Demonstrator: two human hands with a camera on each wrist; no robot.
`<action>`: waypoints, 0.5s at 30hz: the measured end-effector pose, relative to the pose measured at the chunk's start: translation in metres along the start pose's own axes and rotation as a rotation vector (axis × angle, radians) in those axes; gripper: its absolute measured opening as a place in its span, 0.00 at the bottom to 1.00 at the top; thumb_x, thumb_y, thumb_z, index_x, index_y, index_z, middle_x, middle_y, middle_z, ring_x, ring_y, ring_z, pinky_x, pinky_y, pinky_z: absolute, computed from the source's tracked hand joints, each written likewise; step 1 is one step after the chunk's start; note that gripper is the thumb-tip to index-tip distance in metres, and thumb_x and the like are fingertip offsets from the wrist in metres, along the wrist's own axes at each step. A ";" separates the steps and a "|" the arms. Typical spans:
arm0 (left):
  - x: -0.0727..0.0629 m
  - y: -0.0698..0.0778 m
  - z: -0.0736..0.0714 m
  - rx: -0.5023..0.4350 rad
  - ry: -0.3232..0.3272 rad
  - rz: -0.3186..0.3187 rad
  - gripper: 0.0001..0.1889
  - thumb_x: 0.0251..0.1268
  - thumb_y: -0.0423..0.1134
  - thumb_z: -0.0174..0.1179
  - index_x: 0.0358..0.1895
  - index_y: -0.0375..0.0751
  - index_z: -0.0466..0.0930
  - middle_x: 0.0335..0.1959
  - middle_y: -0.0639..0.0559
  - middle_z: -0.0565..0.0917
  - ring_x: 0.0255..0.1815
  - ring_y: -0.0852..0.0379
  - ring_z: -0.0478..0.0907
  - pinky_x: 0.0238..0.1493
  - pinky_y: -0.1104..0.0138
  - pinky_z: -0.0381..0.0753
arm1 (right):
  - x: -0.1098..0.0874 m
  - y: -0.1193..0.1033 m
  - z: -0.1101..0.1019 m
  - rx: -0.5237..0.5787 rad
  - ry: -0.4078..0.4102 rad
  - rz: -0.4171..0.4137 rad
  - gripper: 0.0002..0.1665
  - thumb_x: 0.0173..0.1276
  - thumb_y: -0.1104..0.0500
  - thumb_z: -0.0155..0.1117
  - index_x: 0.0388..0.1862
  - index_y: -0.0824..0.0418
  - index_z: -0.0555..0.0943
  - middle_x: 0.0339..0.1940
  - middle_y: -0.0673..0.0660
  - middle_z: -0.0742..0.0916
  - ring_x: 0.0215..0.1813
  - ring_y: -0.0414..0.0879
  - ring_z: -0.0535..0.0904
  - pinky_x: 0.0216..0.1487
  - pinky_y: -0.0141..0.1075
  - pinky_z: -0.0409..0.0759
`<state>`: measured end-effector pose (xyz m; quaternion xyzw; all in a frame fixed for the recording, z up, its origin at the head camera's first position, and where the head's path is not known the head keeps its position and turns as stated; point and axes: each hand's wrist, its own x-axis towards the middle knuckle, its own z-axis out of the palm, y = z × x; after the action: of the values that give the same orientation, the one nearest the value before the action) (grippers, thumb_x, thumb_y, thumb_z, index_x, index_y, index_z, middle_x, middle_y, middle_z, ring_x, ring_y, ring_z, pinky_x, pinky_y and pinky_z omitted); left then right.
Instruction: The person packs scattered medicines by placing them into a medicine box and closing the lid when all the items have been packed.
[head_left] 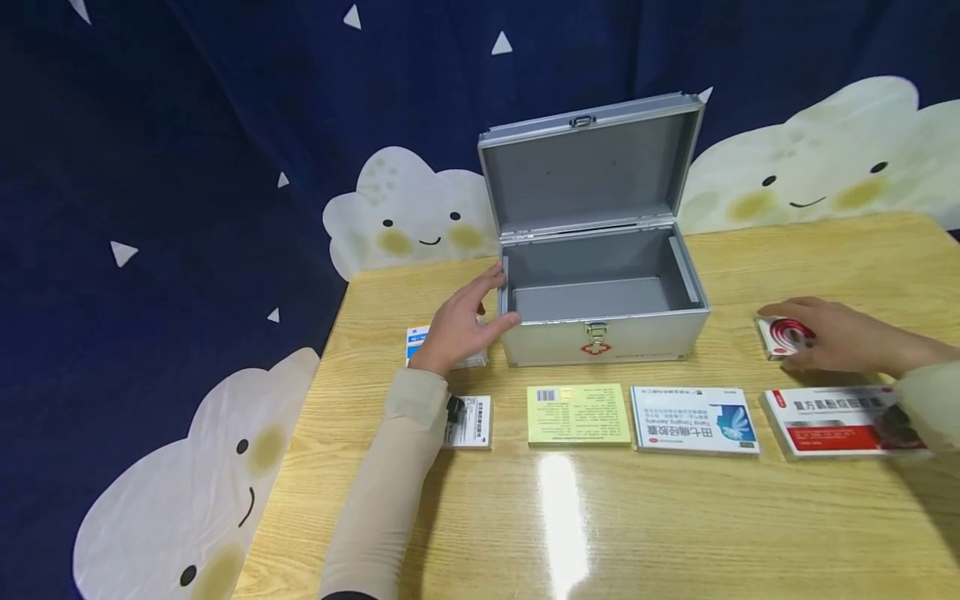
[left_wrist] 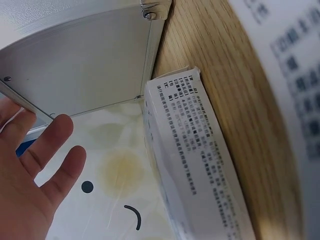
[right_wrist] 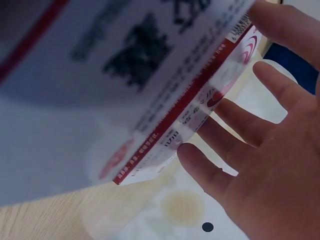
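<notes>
A silver metal first-aid case [head_left: 600, 337] stands on the table with its lid [head_left: 592, 171] raised and its inside bare. My left hand [head_left: 467, 321] is at the case's left side, fingertips at the rim and thumb stretched toward the front corner. Below that hand lies a blue-and-white medicine box [head_left: 417, 340], partly hidden by it. My right hand [head_left: 843, 335] holds a small white medicine box with a red swirl [head_left: 780, 335], thumb on the near side and fingers on the far side. In the right wrist view the fingertips [right_wrist: 187, 152] meet that box's edge.
A front row holds a small white box [head_left: 476, 422], a yellow-green box [head_left: 577, 415], a blue-and-white box [head_left: 693, 419] and a red-and-white box [head_left: 825, 425], the last partly under my right forearm. A dark cloud-printed curtain [head_left: 420, 75] hangs behind the wooden table [head_left: 660, 533].
</notes>
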<state>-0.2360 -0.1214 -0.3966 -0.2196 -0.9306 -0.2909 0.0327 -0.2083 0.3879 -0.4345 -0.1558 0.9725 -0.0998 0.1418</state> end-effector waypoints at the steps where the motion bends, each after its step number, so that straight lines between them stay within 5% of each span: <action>1: 0.000 0.000 0.000 0.002 0.000 -0.002 0.36 0.66 0.65 0.55 0.74 0.56 0.65 0.80 0.68 0.57 0.39 0.57 0.73 0.40 0.64 0.75 | 0.000 0.000 0.001 0.000 -0.002 0.004 0.50 0.52 0.51 0.78 0.70 0.63 0.67 0.66 0.79 0.69 0.62 0.77 0.67 0.58 0.74 0.68; 15: 0.002 0.001 -0.002 0.014 0.001 0.000 0.36 0.65 0.64 0.57 0.73 0.54 0.66 0.80 0.69 0.57 0.33 0.59 0.70 0.35 0.66 0.73 | 0.005 -0.005 0.002 -0.076 -0.013 0.033 0.42 0.52 0.61 0.74 0.68 0.59 0.72 0.63 0.79 0.74 0.59 0.78 0.72 0.54 0.71 0.72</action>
<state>-0.2370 -0.1210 -0.3937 -0.2194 -0.9326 -0.2845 0.0348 -0.2114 0.3812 -0.4364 -0.1455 0.9771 -0.0594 0.1438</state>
